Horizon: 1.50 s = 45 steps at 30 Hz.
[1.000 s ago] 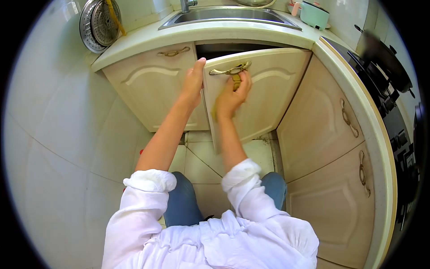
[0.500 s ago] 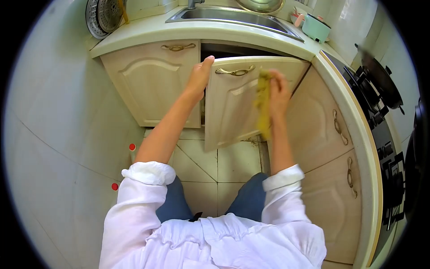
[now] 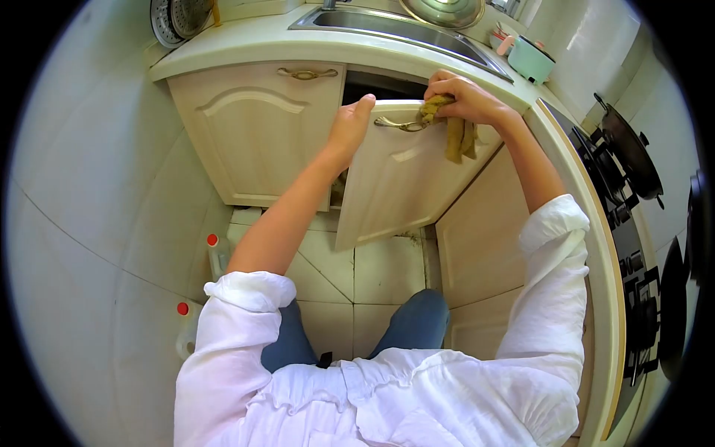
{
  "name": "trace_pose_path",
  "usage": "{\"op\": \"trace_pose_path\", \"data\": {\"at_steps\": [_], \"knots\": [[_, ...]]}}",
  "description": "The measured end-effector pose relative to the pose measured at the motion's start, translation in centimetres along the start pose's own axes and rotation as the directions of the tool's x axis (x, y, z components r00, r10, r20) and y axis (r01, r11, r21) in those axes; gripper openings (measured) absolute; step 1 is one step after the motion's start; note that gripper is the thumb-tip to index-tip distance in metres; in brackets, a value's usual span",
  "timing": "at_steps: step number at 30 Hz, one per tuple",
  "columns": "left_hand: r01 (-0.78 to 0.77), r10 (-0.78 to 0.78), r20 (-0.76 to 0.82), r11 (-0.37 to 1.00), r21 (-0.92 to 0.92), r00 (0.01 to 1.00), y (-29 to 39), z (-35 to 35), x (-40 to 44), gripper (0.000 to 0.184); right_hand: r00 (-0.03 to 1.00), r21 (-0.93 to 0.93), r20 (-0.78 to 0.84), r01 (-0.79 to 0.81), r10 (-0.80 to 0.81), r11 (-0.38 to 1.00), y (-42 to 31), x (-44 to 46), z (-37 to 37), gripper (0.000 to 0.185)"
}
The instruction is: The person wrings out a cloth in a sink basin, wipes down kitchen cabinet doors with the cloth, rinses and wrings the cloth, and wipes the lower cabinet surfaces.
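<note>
A cream cabinet door (image 3: 402, 179) under the sink stands partly open, with a dark gap behind its top edge. My left hand (image 3: 351, 128) grips the door's free edge near the upper corner, thumb on top. My right hand (image 3: 463, 98) is closed on a yellow-brown cloth (image 3: 462, 140) at the door's top edge. Part of the cloth hangs down the door's front, and part lies by the right end of the brass handle (image 3: 400, 124). The fingertips of my right hand reach over the top edge.
Above the cabinets is a counter with a steel sink (image 3: 402, 33). A closed cabinet door (image 3: 253, 138) is on the left. To the right are a gas stove (image 3: 637, 298), a pan (image 3: 633, 149) and a mint-green pot (image 3: 530, 59). Red-capped bottles (image 3: 216, 253) stand by the left wall.
My right hand has risen with the cloth from the door's front to its top edge, and my right elbow has swung outward. My left hand keeps hold of the door, which looks slightly wider open.
</note>
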State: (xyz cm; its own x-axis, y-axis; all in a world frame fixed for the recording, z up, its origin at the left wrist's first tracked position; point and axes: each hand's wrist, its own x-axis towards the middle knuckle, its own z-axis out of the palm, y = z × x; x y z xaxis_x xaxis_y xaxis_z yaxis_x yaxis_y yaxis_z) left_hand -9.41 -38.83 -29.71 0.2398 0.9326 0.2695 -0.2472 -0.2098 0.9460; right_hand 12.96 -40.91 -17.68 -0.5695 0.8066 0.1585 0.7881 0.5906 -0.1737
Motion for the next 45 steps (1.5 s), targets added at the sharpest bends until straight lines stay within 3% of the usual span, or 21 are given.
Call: {"op": "trace_pose_path", "data": {"at_steps": [4, 7, 9, 11, 13, 17, 19, 22, 29, 32, 34, 37, 41, 45], "knots": [[-0.049, 0.051, -0.049, 0.998, 0.029, 0.997, -0.5, 0.4, 0.1, 0.046, 0.996, -0.146, -0.042, 0.077, -0.084, 0.986, -1.3, 0.5, 0.0, 0.027], [-0.071, 0.071, -0.021, 0.997, 0.017, 0.997, -1.9, 0.2, 1.3, 0.046, 0.998, -0.279, 0.014, 0.069, -0.067, 0.958, -4.6, 2.4, 0.6, 0.029], [-0.047, 0.047, -0.009, 0.999, -0.014, 0.999, -2.1, 0.2, 1.5, 0.045, 0.999, -0.344, -0.01, -0.047, 0.047, 0.938, -6.8, 3.7, 1.3, 0.034], [-0.035, 0.035, -0.001, 0.998, -0.046, 0.999, -1.8, 0.3, 1.3, 0.044, 1.0, -0.396, 0.013, 0.005, 0.001, 0.918, -7.1, 5.0, 2.2, 0.033], [-0.049, 0.047, -0.033, 0.996, -0.079, 0.998, -0.8, 0.6, 0.9, 0.042, 0.998, -0.445, 0.024, -0.04, 0.057, 0.895, -7.4, 5.5, 2.5, 0.025], [0.01, -0.009, 0.007, 0.995, -0.102, 1.0, -1.2, 0.3, 1.3, 0.041, 0.996, -0.339, -0.046, -0.083, 0.072, 0.937, -7.0, 4.3, 2.5, 0.022], [-0.001, 0.003, 0.023, 0.998, -0.063, 1.0, -1.4, 0.1, 1.3, 0.042, 0.997, -0.146, -0.017, 0.068, -0.071, 0.987, -6.3, 3.9, 2.0, 0.023], [-0.031, 0.032, 0.009, 0.997, -0.07, 0.999, -1.5, 0.2, 1.0, 0.043, 0.983, -0.057, -0.044, 0.175, -0.177, 0.983, -5.4, 3.3, 2.2, 0.023], [-0.061, 0.059, -0.069, 0.997, -0.038, 0.996, -1.5, 0.6, 1.2, 0.041, 0.964, -0.075, -0.169, 0.194, -0.204, 0.978, -4.8, 3.1, 3.4, 0.021], [0.003, -0.005, -0.059, 1.0, -0.026, 0.998, -1.4, 0.2, 1.4, 0.04, 0.969, -0.08, -0.18, 0.158, -0.17, 0.984, -4.4, 3.0, 3.4, 0.02], [-0.013, 0.012, -0.016, 0.999, -0.041, 1.0, -1.3, 0.0, 1.2, 0.038, 0.998, -0.165, -0.041, 0.032, -0.039, 0.986, -3.9, 3.3, 2.5, 0.021], [-0.019, 0.016, -0.027, 0.995, -0.098, 1.0, -0.5, 0.3, 0.5, 0.036, 0.999, -0.258, 0.025, 0.032, -0.026, 0.966, -2.5, 2.4, 1.2, 0.022], [0.009, -0.011, -0.029, 0.997, -0.074, 1.0, 0.1, 0.3, 0.0, 0.037, 0.996, -0.293, 0.017, -0.083, 0.092, 0.952, -2.3, 1.9, 1.0, 0.019], [-0.004, 0.004, -0.002, 0.998, -0.062, 1.0, -0.7, -0.1, 0.9, 0.041, 0.998, -0.336, 0.006, -0.053, 0.059, 0.94, -2.3, 2.1, 0.8, 0.018]]}}
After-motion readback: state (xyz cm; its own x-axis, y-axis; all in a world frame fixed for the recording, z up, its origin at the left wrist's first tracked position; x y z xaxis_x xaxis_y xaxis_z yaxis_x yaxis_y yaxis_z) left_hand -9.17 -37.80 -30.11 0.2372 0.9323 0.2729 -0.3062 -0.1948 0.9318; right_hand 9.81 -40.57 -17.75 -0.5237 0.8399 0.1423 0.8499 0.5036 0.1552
